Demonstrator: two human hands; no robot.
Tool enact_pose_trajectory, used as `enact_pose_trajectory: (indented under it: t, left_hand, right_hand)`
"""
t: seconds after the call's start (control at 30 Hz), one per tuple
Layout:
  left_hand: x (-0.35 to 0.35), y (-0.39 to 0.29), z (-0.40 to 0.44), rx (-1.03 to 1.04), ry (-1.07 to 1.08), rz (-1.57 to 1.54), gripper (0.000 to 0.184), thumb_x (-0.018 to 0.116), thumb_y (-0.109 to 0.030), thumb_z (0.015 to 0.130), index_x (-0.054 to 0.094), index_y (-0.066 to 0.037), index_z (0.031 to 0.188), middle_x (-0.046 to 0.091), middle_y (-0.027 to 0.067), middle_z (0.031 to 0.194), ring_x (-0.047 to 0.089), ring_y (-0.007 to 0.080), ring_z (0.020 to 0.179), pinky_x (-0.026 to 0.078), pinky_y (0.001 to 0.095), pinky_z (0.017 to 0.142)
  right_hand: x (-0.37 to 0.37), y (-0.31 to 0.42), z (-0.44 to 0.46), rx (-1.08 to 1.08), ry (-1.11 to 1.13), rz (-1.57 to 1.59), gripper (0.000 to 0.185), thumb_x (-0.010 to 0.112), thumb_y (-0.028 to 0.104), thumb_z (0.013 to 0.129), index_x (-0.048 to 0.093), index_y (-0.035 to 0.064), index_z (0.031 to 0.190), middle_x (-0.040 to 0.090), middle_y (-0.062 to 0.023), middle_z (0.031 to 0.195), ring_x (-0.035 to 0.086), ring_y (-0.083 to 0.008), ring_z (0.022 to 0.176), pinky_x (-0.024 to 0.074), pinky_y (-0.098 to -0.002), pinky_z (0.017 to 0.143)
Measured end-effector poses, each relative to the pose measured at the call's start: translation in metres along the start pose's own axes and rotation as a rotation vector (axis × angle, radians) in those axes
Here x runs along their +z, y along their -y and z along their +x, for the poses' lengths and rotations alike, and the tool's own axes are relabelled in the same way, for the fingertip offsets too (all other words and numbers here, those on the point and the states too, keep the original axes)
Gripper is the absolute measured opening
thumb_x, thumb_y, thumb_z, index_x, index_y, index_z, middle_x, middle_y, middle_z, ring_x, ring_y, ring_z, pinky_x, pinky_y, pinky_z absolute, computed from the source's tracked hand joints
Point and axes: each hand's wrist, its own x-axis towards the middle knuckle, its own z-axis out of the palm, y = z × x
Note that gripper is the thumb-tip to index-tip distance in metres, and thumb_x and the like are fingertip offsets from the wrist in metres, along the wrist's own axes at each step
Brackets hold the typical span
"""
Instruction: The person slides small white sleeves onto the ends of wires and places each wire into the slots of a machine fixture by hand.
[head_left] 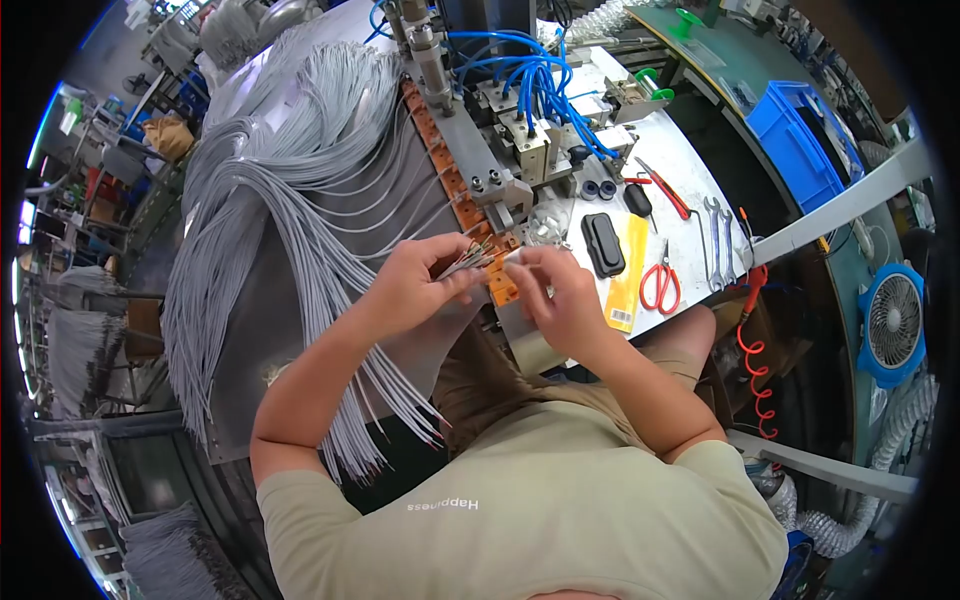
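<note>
My left hand is closed around a small bunch of thin wire ends, which fan out toward the right. Close beside it, my right hand pinches a small white piece between thumb and forefinger; its exact kind is too small to make out. Both hands are above the near end of an orange-brown block rail on the machine. Grey cables lie in a large heap to the left, several running toward the rail. A clear bag of small pieces sits just beyond my right hand.
On the white tabletop lie red-handled scissors, a black case, a yellow packet, wrenches and red pliers. Blue air tubes loop over the machine. A blue crate and fan stand to the right.
</note>
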Motion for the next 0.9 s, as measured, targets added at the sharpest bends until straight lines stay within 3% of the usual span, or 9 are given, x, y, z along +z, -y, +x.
enact_pose_trajectory:
  t: [0.07,0.17,0.3,0.43,0.9]
  left_hand:
    - [0.002,0.005,0.001,0.019,0.001,-0.069,0.010,0.066,-0.005,0.093,0.065,0.001,0.101,0.069,0.0026,0.087,0.062,0.0072,0.075,0.052,0.0240,0.070]
    - [0.003,0.006,0.002,0.043,0.006,0.145,0.009,0.067,-0.005,0.091,0.066,0.001,0.098,0.070,0.0031,0.084,0.062,0.0066,0.076,0.051,0.0239,0.070]
    - [0.003,-0.001,-0.003,0.145,-0.059,0.398,0.012,0.070,-0.005,0.089,0.065,0.001,0.098,0.070,0.0034,0.080,0.063,0.0059,0.078,0.050,0.0236,0.071]
    - [0.005,0.000,-0.003,0.201,-0.133,0.336,0.015,0.072,-0.005,0.087,0.065,0.001,0.099,0.069,0.0042,0.077,0.064,0.0056,0.076,0.050,0.0235,0.069]
    - [0.004,0.011,0.000,0.202,-0.120,0.315,0.012,0.070,-0.002,0.088,0.065,0.002,0.098,0.069,0.0042,0.079,0.064,0.0060,0.075,0.052,0.0238,0.070]
  right_hand:
    - [-0.002,0.002,-0.002,-0.037,-0.002,-0.044,0.009,0.066,0.006,0.090,0.062,0.0042,0.098,0.061,-0.0068,0.063,0.051,-0.0227,0.050,0.0376,-0.0343,0.066]
    - [0.001,0.002,0.002,-0.204,-0.012,-0.176,0.011,0.067,0.003,0.089,0.062,0.0044,0.099,0.061,-0.0057,0.061,0.050,-0.0199,0.049,0.0366,-0.0325,0.067]
    - [0.004,0.006,0.004,-0.176,-0.009,-0.152,0.013,0.069,0.004,0.088,0.063,0.0045,0.100,0.061,-0.0047,0.059,0.050,-0.0177,0.049,0.0355,-0.0323,0.066]
    - [0.004,0.010,0.002,-0.090,0.008,-0.077,0.013,0.069,0.005,0.088,0.063,0.0041,0.100,0.061,-0.0051,0.058,0.050,-0.0188,0.049,0.0349,-0.0330,0.067]
    - [0.007,0.008,0.005,-0.152,-0.036,-0.116,0.010,0.068,0.005,0.089,0.064,0.0047,0.098,0.060,-0.0016,0.053,0.052,-0.0158,0.047,0.0360,-0.0315,0.068]
